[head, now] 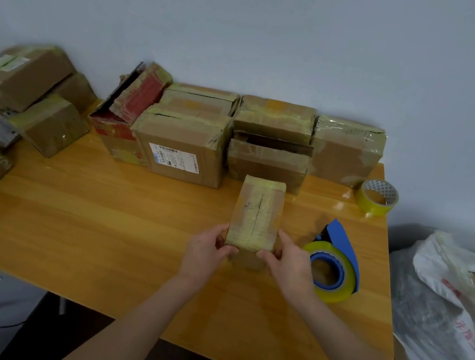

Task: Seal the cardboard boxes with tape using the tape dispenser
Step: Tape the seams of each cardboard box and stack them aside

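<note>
A small narrow cardboard box, its top covered in yellowish tape with a dark seam down the middle, stands on the wooden table. My left hand grips its near left corner and my right hand grips its near right corner. The blue tape dispenser with a yellowish tape roll lies on the table just right of my right hand, untouched.
Several taped cardboard boxes line the back of the table against the wall, with more piled at the left. A spare yellow tape roll sits at the back right. A white plastic bag lies off the table's right edge.
</note>
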{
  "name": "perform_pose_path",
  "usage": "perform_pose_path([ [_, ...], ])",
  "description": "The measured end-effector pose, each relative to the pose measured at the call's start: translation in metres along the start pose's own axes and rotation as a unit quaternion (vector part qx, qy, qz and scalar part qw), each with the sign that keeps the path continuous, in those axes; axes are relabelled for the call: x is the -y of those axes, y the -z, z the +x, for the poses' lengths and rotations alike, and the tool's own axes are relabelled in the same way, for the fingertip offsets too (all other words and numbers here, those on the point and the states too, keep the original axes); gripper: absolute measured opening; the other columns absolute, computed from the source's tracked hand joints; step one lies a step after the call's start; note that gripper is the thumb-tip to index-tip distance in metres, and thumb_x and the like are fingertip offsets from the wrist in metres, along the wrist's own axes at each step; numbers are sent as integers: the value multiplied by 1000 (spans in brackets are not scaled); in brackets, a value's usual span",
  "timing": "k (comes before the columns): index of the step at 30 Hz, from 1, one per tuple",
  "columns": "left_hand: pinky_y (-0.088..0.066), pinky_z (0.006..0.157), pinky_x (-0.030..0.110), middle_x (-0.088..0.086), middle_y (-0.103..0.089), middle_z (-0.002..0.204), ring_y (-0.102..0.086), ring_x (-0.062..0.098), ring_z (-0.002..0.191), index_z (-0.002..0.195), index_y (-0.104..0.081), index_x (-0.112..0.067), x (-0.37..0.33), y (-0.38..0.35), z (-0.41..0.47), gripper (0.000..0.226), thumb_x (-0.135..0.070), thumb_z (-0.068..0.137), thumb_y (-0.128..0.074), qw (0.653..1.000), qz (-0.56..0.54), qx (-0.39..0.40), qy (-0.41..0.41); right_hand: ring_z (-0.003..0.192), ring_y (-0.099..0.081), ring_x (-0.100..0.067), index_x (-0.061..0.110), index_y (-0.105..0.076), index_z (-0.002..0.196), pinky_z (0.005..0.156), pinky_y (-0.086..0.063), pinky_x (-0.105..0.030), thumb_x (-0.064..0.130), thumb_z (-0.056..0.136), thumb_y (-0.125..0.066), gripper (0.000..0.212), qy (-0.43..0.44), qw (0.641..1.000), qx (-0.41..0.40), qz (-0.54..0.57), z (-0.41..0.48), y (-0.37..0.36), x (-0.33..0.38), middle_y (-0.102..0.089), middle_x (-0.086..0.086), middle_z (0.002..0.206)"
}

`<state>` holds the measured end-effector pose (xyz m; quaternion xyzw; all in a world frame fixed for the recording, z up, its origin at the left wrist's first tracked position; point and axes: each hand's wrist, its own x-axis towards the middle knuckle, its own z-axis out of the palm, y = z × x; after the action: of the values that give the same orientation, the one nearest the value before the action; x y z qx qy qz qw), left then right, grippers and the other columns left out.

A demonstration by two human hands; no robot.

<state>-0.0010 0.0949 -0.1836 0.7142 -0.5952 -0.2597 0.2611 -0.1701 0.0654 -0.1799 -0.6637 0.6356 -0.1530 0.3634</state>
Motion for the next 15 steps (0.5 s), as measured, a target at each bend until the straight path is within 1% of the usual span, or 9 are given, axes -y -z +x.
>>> perform_pose_path([
  [3, -43, 64, 7, -14, -51, 76, -48, -2, 67, 123, -56, -16, 2, -4, 1, 45, -19, 82, -74, 999, 2, 16, 34, 85, -67, -16, 17, -45, 139, 65, -46, -20, 31, 86, -71, 61, 0, 999, 5, -44, 1, 0, -1, -71, -2, 95],
  [5, -50, 76, 16, -9, -58, 96, -52, 2, 82, 120, -52, -18, 3, -4, 6, 51, -29, 77, -78, 997, 30, 45, 58, 90, -65, -17, 16, -42, 140, 68, -50, -22, 33, 81, -76, 69, -11, 998, 25, -47, 3, 4, -1, -69, -2, 102],
  [6, -51, 84, 22, -8, -55, 108, -51, 5, 92, 120, -50, -19, 3, -4, 9, 57, -36, 74, -79, 995, 49, 52, 64, 90, -64, -15, 17, -42, 140, 69, -52, -23, 38, 79, -77, 73, -13, 999, 33, -40, 3, 6, 0, -67, -1, 103],
  [7, -52, 89, 28, -8, -51, 115, -50, 7, 100, 123, -48, -18, 2, -4, 12, 65, -42, 71, -79, 995, 47, 53, 72, 88, -63, -13, 17, -43, 139, 67, -53, -23, 46, 78, -75, 75, -9, 999, 34, -33, 4, 8, 2, -66, 1, 103],
  [9, -55, 90, 34, -4, -51, 126, -54, 11, 109, 133, -44, -17, -3, -5, 17, 74, -50, 74, -73, 995, -21, 54, 86, 80, -62, -9, 17, -45, 137, 59, -53, -22, 58, 80, -67, 74, -7, 999, 25, -27, 9, 11, 5, -63, 4, 100],
  [10, -56, 88, 35, -3, -53, 129, -57, 13, 110, 138, -41, -17, -7, -7, 18, 73, -51, 79, -68, 993, -49, 60, 89, 79, -62, -10, 17, -45, 137, 59, -55, -25, 60, 83, -62, 72, -16, 999, 22, -30, 12, 11, 7, -64, 3, 100],
  [12, -55, 86, 30, -3, -55, 129, -59, 16, 111, 140, -38, -17, -13, -14, 17, 64, -46, 88, -61, 992, -59, 77, 85, 78, -65, -15, 16, -47, 130, 62, -58, -31, 58, 89, -56, 60, -29, 998, 32, -44, 15, 9, 7, -66, -2, 101],
  [13, -54, 86, 29, -2, -56, 127, -59, 16, 111, 139, -39, -16, -13, -17, 17, 58, -42, 91, -58, 991, -61, 78, 86, 78, -65, -17, 15, -50, 124, 63, -58, -33, 55, 92, -54, 51, -28, 998, 39, -47, 16, 6, 6, -67, -3, 98],
  [15, -53, 89, 32, 2, -59, 126, -59, 18, 110, 137, -42, -13, -13, -18, 19, 46, -35, 97, -51, 991, -67, 69, 94, 73, -65, -20, 13, -53, 110, 63, -57, -36, 45, 98, -47, 35, -20, 998, 39, -46, 17, 4, 3, -67, -5, 87],
])
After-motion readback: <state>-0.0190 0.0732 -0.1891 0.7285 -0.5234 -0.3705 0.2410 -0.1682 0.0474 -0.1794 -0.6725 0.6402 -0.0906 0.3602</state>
